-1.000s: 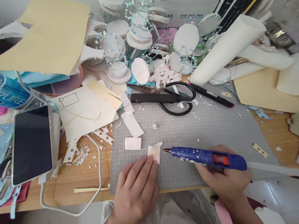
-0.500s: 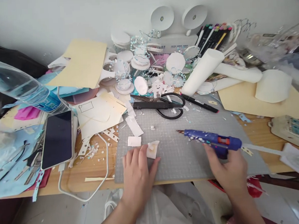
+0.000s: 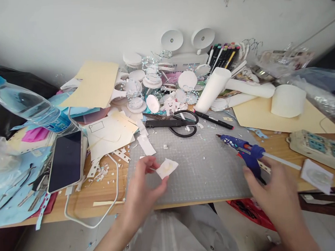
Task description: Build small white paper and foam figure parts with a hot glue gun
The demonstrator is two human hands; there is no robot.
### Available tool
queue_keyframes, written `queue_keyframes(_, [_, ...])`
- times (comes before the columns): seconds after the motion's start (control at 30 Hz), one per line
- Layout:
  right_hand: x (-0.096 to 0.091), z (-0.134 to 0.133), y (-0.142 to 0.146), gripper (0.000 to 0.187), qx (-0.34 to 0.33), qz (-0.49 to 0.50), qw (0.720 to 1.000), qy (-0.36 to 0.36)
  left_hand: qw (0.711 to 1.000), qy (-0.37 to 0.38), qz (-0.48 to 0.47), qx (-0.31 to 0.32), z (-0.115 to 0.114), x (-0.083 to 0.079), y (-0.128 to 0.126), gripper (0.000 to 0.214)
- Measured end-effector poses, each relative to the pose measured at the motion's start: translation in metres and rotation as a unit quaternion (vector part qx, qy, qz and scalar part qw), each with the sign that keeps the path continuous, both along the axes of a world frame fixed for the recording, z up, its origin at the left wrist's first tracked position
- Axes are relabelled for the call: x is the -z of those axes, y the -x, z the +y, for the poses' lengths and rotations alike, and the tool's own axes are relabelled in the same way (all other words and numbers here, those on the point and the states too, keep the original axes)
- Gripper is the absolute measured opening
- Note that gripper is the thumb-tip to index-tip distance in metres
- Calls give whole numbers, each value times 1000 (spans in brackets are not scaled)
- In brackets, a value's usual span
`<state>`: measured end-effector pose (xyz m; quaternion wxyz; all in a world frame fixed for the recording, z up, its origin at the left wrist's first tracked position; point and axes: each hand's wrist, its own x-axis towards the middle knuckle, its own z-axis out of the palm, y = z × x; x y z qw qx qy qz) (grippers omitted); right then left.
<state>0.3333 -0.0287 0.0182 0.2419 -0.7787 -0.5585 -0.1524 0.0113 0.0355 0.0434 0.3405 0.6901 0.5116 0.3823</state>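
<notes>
My left hand (image 3: 142, 186) pinches a small white paper piece (image 3: 166, 168) with a dab of glue on it, lifted just above the grey cutting mat (image 3: 198, 169). The blue glue gun (image 3: 241, 148) rests on the mat's right edge, nozzle pointing up-left. My right hand (image 3: 274, 189) hovers just below its handle, fingers spread and loose, with the fingertips at the handle's base. A white glue stick (image 3: 281, 161) sticks out of the gun's back.
Black scissors (image 3: 175, 122) and a black marker (image 3: 214, 120) lie at the mat's far edge. A phone (image 3: 65, 161) with a white cable and a water bottle (image 3: 28, 106) are at left. Foam rolls (image 3: 213, 89), foam discs and a power strip (image 3: 317, 151) crowd the back and right.
My right hand carried the glue gun right, set it on the mat's edge and let go. My left hand lifted the glued paper piece off the mat. The camera tilted up.
</notes>
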Motion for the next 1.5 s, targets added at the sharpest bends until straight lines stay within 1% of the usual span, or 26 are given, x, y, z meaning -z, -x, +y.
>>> queue_keyframes(0.07, [-16, -17, 1, 32, 11, 3, 1000, 17, 992, 45, -108, 40, 7, -17, 6, 39])
queue_keyframes(0.1, [-25, -24, 4, 28, -1, 13, 1000, 25, 985, 63, -146, 62, 11, -26, 9, 38])
queue_keyframes(0.17, [-46, -33, 16, 17, -72, 107, 991, 36, 974, 79, -188, 101, 21, -44, 14, 40])
queue_keyframes(0.2, [-55, -32, 25, 14, -127, 181, 974, 52, 969, 84, -200, 120, 26, -51, 16, 40])
queue_keyframes(0.23, [-63, -27, 36, 18, -190, 262, 944, 70, 965, 85, -208, 139, 31, -58, 17, 39])
queue_keyframes(0.27, [-69, -19, 48, 26, -247, 349, 894, 133, 961, 91, -207, 159, 36, -62, 18, 38])
queue_keyframes(0.3, [-73, -8, 60, 32, -295, 425, 840, 162, 957, 92, -208, 179, 40, -66, 18, 38])
queue_keyframes(0.37, [-73, 22, 83, 34, -385, 536, 718, 221, 948, 97, -213, 217, 49, -67, 18, 38])
queue_keyframes(0.43, [-65, 53, 101, 31, -441, 612, 594, 280, 935, 108, -231, 248, 58, -63, 16, 38])
queue_keyframes(0.47, [-59, 67, 108, 31, -470, 643, 527, 298, 928, 116, -241, 258, 61, -59, 16, 37])
queue_keyframes(0.5, [-53, 80, 114, 31, -485, 670, 468, 309, 923, 125, -251, 263, 65, -54, 15, 36])
queue_keyframes(0.53, [-46, 90, 119, 31, -498, 690, 420, 316, 919, 133, -260, 265, 68, -49, 15, 36])
queue_keyframes(0.57, [-39, 98, 123, 31, -509, 703, 379, 320, 916, 138, -267, 264, 70, -43, 16, 36])
queue_keyframes(0.6, [-33, 103, 126, 30, -516, 716, 346, 319, 915, 142, -274, 261, 72, -38, 16, 35])
queue_keyframes(0.63, [-27, 107, 129, 28, -519, 727, 321, 314, 913, 144, -282, 256, 74, -33, 17, 35])
queue_keyframes(0.67, [-22, 109, 130, 26, -519, 739, 303, 306, 912, 146, -289, 251, 75, -29, 18, 34])
queue_keyframes(0.7, [-19, 110, 131, 25, -515, 748, 291, 299, 912, 147, -293, 248, 76, -25, 18, 33])
queue_keyframes(0.77, [-14, 110, 132, 24, -504, 761, 281, 297, 915, 151, -284, 245, 76, -21, 19, 32])
queue_keyframes(0.87, [-13, 109, 130, 23, -483, 768, 281, 315, 923, 152, -258, 242, 75, -19, 20, 31])
queue_keyframes(1.0, [-11, 108, 131, 25, -446, 782, 286, 330, 926, 144, -254, 237, 75, -19, 21, 29])
queue_keyframes(1.13, [-7, 106, 133, 28, -441, 792, 284, 312, 921, 127, -273, 245, 75, -16, 19, 32])
queue_keyframes(1.23, [-6, 105, 134, 27, -442, 795, 291, 297, 918, 113, -285, 253, 74, -15, 18, 36])
queue_keyframes(1.33, [-6, 104, 135, 26, -432, 797, 301, 296, 921, 103, -277, 253, 73, -14, 18, 37])
queue_keyframes(1.5, [-7, 103, 136, 25, -421, 794, 326, 294, 929, 78, -263, 250, 71, -14, 19, 39])
